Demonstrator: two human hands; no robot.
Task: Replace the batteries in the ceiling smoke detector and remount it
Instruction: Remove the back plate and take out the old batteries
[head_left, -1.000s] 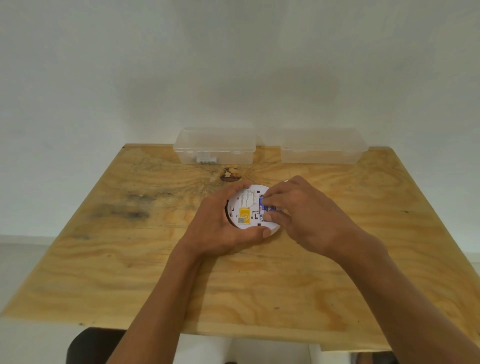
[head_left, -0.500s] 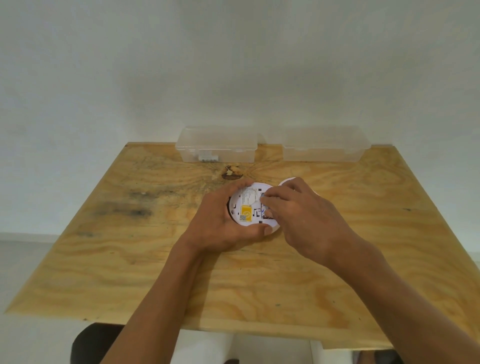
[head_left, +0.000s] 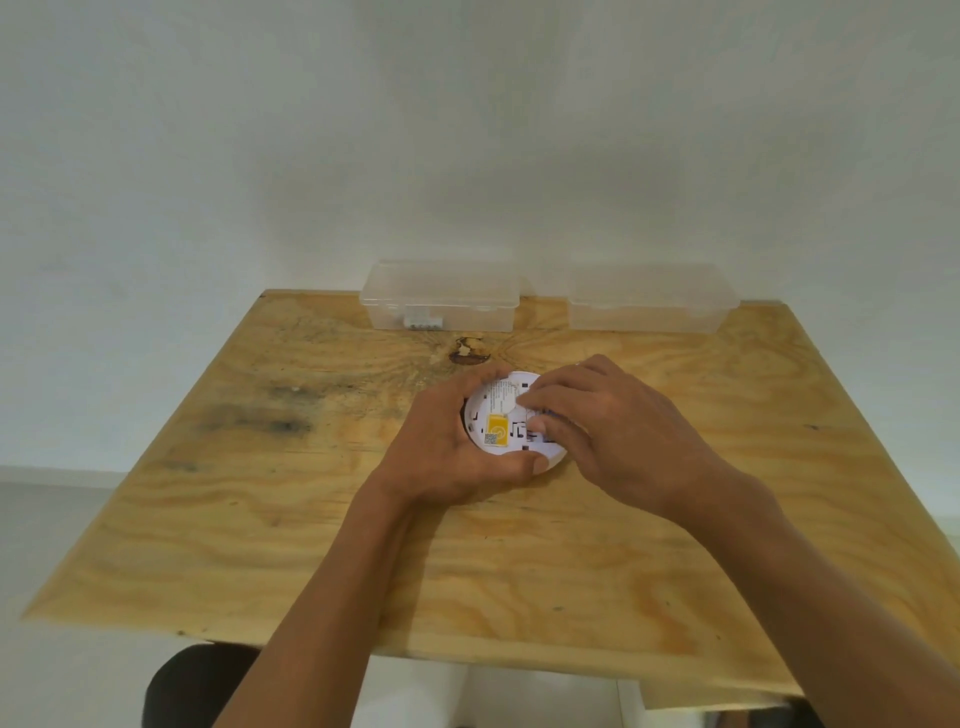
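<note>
A round white smoke detector (head_left: 501, 415) lies back-side up on the wooden table (head_left: 260, 519), showing a yellow label and black markings. My left hand (head_left: 441, 447) wraps around its left and near rim, thumb on the front edge. My right hand (head_left: 597, 421) rests over its right half, fingertips pressing down on the battery area. A sliver of blue shows under those fingers; whether it is a battery I cannot tell.
Two clear plastic boxes stand at the table's far edge against the white wall: the left box (head_left: 441, 304) holds small white items, the right box (head_left: 652, 306) looks empty. A dark knot (head_left: 470, 351) marks the wood just beyond the detector.
My right fingers have shifted left and down over the battery area, covering the blue piece that showed a second ago. My left hand keeps the same hold on the detector.
</note>
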